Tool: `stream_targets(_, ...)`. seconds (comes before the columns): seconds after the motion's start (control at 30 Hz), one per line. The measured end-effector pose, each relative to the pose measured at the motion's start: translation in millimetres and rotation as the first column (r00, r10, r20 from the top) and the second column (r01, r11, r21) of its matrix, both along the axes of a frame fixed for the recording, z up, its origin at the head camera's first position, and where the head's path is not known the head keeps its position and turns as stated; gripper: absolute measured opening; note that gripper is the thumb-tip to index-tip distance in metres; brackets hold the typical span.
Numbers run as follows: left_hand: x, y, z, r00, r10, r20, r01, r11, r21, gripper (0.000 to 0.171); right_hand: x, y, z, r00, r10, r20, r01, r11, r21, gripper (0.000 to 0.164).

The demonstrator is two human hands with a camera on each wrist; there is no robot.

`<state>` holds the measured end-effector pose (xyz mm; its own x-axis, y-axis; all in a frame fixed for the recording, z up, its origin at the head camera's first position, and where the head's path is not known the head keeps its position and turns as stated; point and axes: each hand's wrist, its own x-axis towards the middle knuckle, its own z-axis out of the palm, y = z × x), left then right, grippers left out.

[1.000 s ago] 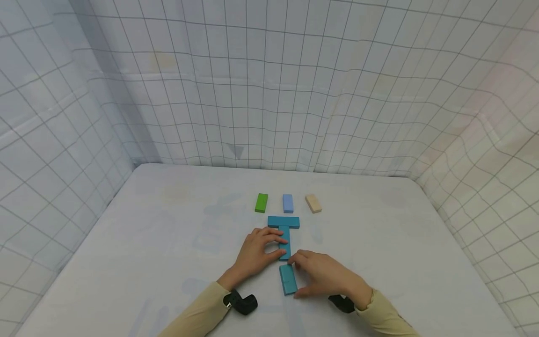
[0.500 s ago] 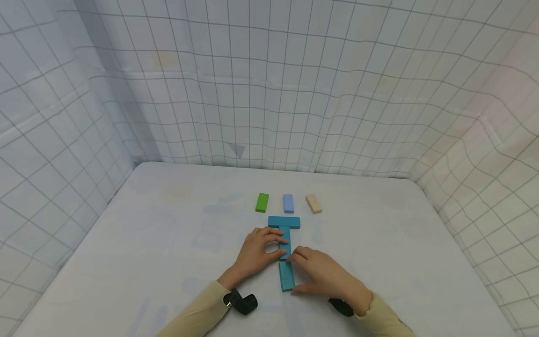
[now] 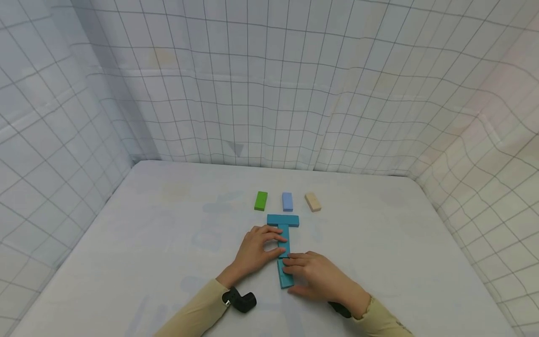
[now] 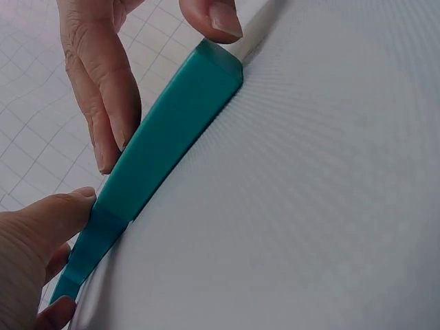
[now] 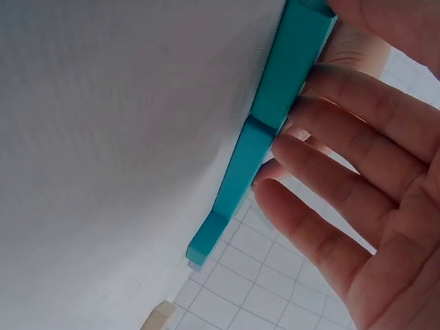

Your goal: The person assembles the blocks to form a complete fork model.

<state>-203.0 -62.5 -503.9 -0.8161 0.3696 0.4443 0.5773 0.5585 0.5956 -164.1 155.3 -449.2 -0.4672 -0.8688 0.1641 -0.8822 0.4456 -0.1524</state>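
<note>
Three teal blocks form a T with a long stem in the head view. The crossbar block [image 3: 283, 220] lies sideways, and the middle block [image 3: 284, 232] runs from it toward me. The near block [image 3: 286, 282] continues that line, its far end right at the middle block's end and slightly angled. My left hand [image 3: 256, 250] rests its fingertips and thumb on the middle block. Straight fingers of my right hand [image 3: 317, 276] touch the near block [image 5: 292, 62] along its top edge, as the right wrist view shows. Its thumb is by that block's near end.
Beyond the crossbar lie a green block [image 3: 261, 201], a light blue block [image 3: 287, 202] and a beige block [image 3: 313, 201] in a row. A white table [image 3: 177, 234] carries everything, with grid-patterned curtains [image 3: 269, 93] at the back and sides.
My right hand has pushed the near block forward and left, up to the end of the middle block. Its fingers now lie over the block's top. My left hand stays in place.
</note>
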Motion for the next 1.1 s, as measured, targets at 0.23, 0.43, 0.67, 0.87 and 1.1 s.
stream_targets(0.23,1.1,-1.1,1.5,1.000,0.007,0.021,-0.007,1.000,0.006,0.024,2.7,-4.0,0.1,1.000,0.002,-0.020,-0.002,1.000,0.001,0.040)
stream_targets(0.43,0.4,-0.5,-0.1,1.000,0.003,0.027,-0.003,1.000,0.001,0.023,5.3,-5.8,-2.5,0.998,-0.025,-0.054,0.026,1.000,0.015,0.037)
stream_targets(0.67,0.4,0.0,0.1,1.000,0.000,0.015,0.000,1.000,0.007,0.023,5.0,-6.3,-4.4,0.996,-0.025,-0.085,0.025,1.000,0.001,0.038)
stream_targets(0.87,0.4,0.2,1.5,1.000,-0.002,0.016,0.002,1.000,0.008,0.023,3.8,-6.9,-4.0,0.995,-0.020,-0.093,0.019,1.000,-0.013,0.039)
stream_targets(1.1,0.8,0.5,1.9,0.999,0.001,0.033,-0.001,1.000,0.002,0.023,2.9,-4.9,-4.9,0.995,-0.016,-0.094,0.013,1.000,-0.023,0.039)
